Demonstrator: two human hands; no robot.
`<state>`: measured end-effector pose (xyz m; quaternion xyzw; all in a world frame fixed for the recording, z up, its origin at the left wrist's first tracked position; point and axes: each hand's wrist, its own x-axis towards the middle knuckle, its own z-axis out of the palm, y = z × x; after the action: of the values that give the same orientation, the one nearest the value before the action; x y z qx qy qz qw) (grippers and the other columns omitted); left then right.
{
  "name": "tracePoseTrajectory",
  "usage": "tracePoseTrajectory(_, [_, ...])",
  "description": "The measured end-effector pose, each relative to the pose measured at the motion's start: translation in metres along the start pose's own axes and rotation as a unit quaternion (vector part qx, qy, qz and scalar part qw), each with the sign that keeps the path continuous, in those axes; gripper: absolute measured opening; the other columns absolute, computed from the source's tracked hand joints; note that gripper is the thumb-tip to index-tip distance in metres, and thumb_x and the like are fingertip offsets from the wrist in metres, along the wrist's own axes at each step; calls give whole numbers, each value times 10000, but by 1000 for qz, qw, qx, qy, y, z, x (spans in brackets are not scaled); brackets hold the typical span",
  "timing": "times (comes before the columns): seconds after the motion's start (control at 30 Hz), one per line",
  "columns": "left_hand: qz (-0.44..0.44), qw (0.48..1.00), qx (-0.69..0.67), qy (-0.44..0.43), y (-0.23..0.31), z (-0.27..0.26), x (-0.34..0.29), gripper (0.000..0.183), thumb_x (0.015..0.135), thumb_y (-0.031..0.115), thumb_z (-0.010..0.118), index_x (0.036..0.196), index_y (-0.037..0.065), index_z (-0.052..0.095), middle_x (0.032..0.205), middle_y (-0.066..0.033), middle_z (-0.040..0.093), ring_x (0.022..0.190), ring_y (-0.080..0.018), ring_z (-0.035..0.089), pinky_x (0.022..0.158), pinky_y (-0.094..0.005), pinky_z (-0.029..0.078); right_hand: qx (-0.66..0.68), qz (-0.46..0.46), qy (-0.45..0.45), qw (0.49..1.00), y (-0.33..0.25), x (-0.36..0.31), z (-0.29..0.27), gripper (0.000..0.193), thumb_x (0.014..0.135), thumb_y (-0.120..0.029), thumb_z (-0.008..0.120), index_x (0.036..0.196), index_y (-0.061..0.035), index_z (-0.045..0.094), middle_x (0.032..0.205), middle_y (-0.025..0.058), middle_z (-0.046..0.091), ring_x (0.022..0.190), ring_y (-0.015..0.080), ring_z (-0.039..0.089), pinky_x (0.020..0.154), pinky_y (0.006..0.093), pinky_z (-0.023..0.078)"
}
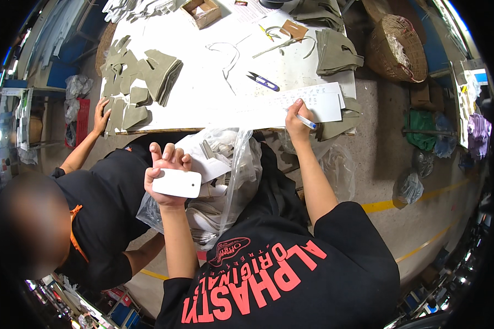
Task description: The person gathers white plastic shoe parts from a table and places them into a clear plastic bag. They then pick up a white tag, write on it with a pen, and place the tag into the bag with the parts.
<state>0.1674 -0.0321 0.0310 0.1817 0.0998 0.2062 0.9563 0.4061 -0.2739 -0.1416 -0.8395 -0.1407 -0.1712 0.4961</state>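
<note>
With the pen pinched in our right hand on the paper sheet at the table edge, we'd write steadily while our left hand grips the white card above the plastic bag

light: bright, even overhead | glare: white table (slightly washed out) | edges: fisheye-bent, dark

Bag contents — partly hidden
</note>
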Motion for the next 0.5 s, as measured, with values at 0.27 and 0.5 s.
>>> tracePoseTrajectory(0.27, [-1, 1000, -8, 1, 0, 0, -1, 455, 774, 96, 607, 1202, 198, 491, 984, -26, 486, 950, -179, 489, 976, -382, 433, -14, -6, -19, 1000, -1, 1, 0, 381, 1084, -155, 458, 744, -2, 536, 571, 206, 529, 516, 415, 567, 510, 478, 450])
tracePoseTrajectory(0.5, [-7, 1000, -19, -4, 1, 3, -4, 465, 771, 80, 604, 1206, 198, 493, 990, -27, 483, 955, -180, 486, 984, -384, 426, -35, 4, -41, 999, -3, -4, -4, 379, 1082, -160, 463, 744, -6, 540, 583, 218, 547, 537, 432, 579, 518, 498, 454])
